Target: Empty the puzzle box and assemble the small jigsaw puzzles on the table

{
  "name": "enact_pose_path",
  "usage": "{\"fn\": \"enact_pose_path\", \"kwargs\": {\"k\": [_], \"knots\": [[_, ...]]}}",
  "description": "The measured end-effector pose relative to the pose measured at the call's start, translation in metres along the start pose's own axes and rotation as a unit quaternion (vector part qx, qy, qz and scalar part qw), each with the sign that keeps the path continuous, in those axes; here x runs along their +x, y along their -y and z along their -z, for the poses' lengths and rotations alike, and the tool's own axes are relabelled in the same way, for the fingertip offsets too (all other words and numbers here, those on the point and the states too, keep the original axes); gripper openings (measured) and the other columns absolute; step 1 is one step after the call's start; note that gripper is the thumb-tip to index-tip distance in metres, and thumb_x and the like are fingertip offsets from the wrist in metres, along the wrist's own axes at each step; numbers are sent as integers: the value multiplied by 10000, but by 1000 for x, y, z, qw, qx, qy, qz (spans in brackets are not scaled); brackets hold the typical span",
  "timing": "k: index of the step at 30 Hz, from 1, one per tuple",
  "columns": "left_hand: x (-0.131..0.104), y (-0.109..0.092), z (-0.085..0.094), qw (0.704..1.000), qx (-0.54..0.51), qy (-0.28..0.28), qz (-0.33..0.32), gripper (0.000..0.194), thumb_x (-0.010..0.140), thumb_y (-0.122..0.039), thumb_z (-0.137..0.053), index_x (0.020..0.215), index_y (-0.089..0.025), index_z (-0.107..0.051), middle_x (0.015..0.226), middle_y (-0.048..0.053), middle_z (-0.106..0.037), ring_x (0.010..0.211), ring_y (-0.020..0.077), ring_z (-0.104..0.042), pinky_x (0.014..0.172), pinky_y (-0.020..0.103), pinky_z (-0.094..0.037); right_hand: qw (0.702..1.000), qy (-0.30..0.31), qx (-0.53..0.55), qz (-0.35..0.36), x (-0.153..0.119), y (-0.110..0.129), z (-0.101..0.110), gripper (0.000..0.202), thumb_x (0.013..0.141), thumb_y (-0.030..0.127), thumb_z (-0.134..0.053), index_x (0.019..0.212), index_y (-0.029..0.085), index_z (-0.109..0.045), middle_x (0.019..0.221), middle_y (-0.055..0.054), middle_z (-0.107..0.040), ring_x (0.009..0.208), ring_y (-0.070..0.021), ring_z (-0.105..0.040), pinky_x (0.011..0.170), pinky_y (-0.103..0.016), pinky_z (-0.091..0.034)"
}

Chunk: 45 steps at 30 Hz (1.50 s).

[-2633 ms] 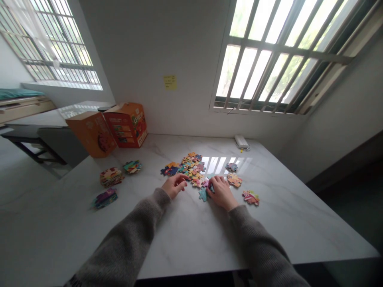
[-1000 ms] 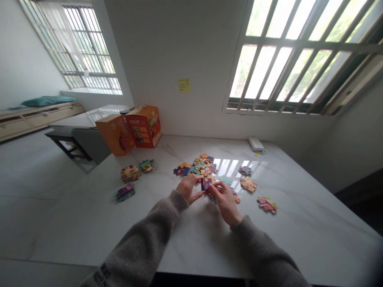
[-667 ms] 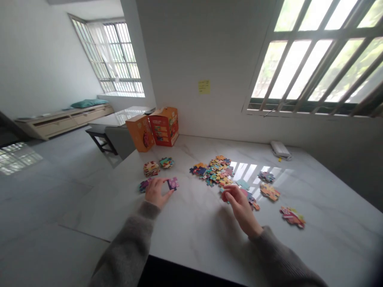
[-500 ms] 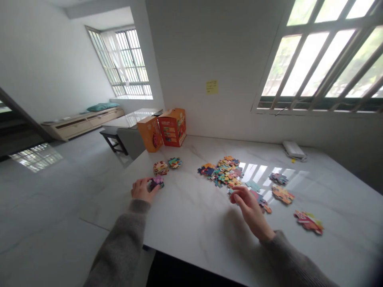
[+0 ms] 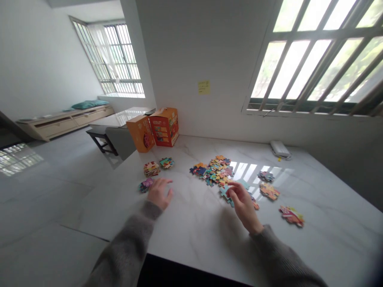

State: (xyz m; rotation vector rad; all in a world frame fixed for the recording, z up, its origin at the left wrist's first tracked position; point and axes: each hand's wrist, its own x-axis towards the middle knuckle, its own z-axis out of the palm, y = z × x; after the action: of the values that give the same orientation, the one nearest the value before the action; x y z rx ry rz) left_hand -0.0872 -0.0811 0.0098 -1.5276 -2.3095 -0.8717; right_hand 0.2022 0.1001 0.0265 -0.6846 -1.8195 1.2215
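Observation:
My left hand (image 5: 159, 193) is open, its fingers spread just over the table, right beside a small stack of purple puzzle pieces (image 5: 145, 184). Behind that stack lie a cream-and-red stack of pieces (image 5: 151, 168) and a green-and-orange one (image 5: 166, 162). My right hand (image 5: 243, 205) is curled with its fingers and thumb close together, above teal puzzle pieces (image 5: 224, 192). Whatever its fingertips hold, if anything, is hidden. Just beyond it spreads a mixed heap of puzzle pieces (image 5: 217, 171).
To the right lie an orange group of pieces (image 5: 269, 191), a red-and-yellow group (image 5: 291, 216) and a grey-purple group (image 5: 265, 176). Two orange boxes (image 5: 164, 126) stand at the back left of the marble-look table (image 5: 191, 227). A white device (image 5: 280, 149) lies near the wall.
My left hand has come off the purple stack and moved right, its fingers now apart. My right hand stays low over the teal pieces. The view has turned slightly right.

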Motion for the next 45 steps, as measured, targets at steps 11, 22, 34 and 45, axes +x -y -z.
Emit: {"fn": "enact_pose_path", "kwargs": {"k": [11, 22, 34, 45], "knots": [[103, -88, -96, 995, 27, 88, 47, 328, 813, -507, -650, 956, -214, -619, 1071, 90, -610, 1079, 290, -509, 904, 419, -410, 991, 11, -115, 66, 2, -7, 4, 185, 952, 309, -477, 1069, 200, -571, 763, -8, -590, 734, -176, -583, 730, -309, -458], [80, -94, -90, 963, -234, -23, -132, 259, 704, -146, -685, 918, -200, -548, 1046, 83, -554, 1003, 216, -563, 892, 371, -503, 995, 4, -82, 48, 3, -5, 6, 222, 955, 363, -493, 1092, 210, -577, 794, -18, -591, 754, -182, -576, 740, -324, -455], [48, -134, -73, 903, -359, 15, -235, 222, 882, -182, -579, 1103, -200, -580, 1119, 95, -632, 939, 177, -654, 845, 348, -569, 977, 12, 169, -125, 8, -11, 2, 377, 772, 531, -730, 872, 202, -577, 654, 32, -569, 546, -114, -491, 520, -245, -397], [46, -135, -76, 945, -228, 51, -230, 464, 842, -295, -625, 1289, -195, -551, 891, 55, -667, 843, 206, -634, 850, 377, -524, 965, -29, 208, -156, 8, -10, -6, 441, 704, 594, -752, 729, 174, -624, 651, -4, -551, 557, -118, -446, 534, -265, -396]]}}
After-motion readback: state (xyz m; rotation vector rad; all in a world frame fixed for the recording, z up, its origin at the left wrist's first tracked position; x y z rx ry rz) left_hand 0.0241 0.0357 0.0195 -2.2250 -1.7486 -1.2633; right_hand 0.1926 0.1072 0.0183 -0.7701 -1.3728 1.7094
